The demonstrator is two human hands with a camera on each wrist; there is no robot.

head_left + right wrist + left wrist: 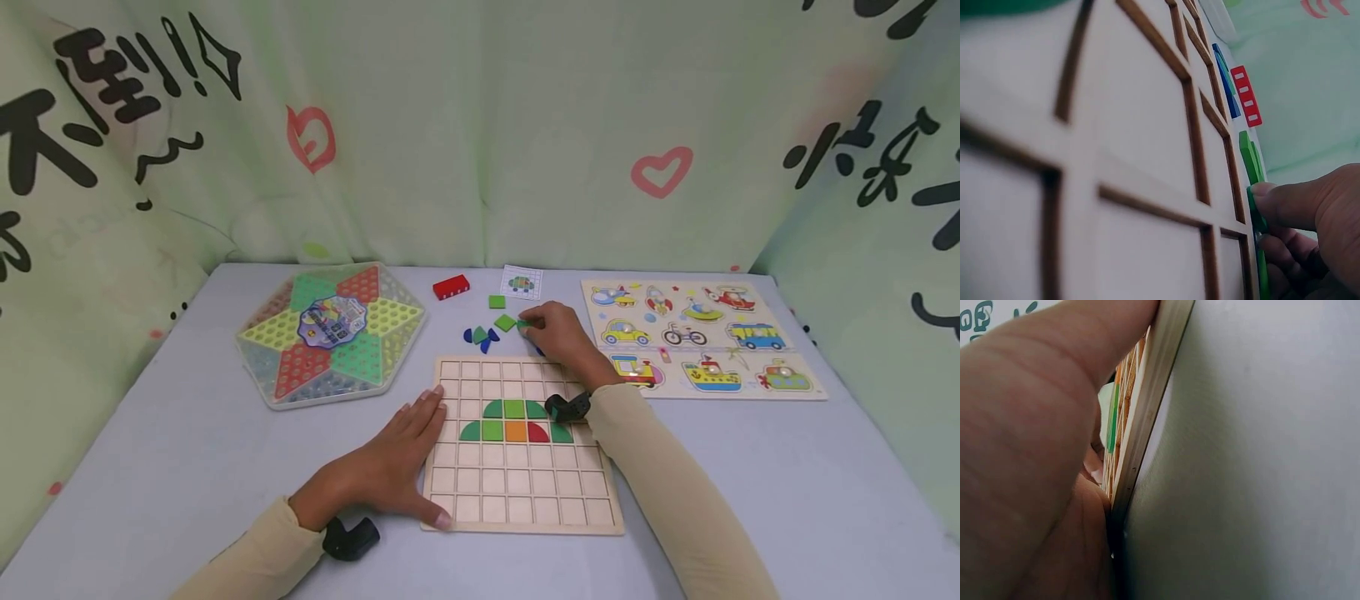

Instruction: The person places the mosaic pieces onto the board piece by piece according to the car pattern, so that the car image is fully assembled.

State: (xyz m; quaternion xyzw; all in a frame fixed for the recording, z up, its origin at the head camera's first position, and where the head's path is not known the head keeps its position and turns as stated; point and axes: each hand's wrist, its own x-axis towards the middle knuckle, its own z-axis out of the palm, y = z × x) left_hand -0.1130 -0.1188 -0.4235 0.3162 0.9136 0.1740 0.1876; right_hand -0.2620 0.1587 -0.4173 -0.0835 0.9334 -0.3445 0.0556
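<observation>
A wooden grid board (517, 483) lies on the table, with a shape of green, orange and red pieces set in its upper cells. Along its left edge rests my left hand (393, 454), fingers extended at the upper side and thumb at the near corner. Past the far edge of the board, my right hand (558, 333) pinches a dark green piece (1256, 212) between thumb and fingers. Light green squares (505, 322) lie beside those fingertips. Slightly left is a small cluster of dark blue pieces (468, 335) and a dark green one (480, 335).
At the back lie a small pattern card (529, 276) and a red block (451, 287). A hexagonal Chinese checkers board (390, 333) sits left. To the right, a vehicle picture puzzle (720, 333) reaches close to the right forearm. A printed curtain (480, 167) hangs behind the table.
</observation>
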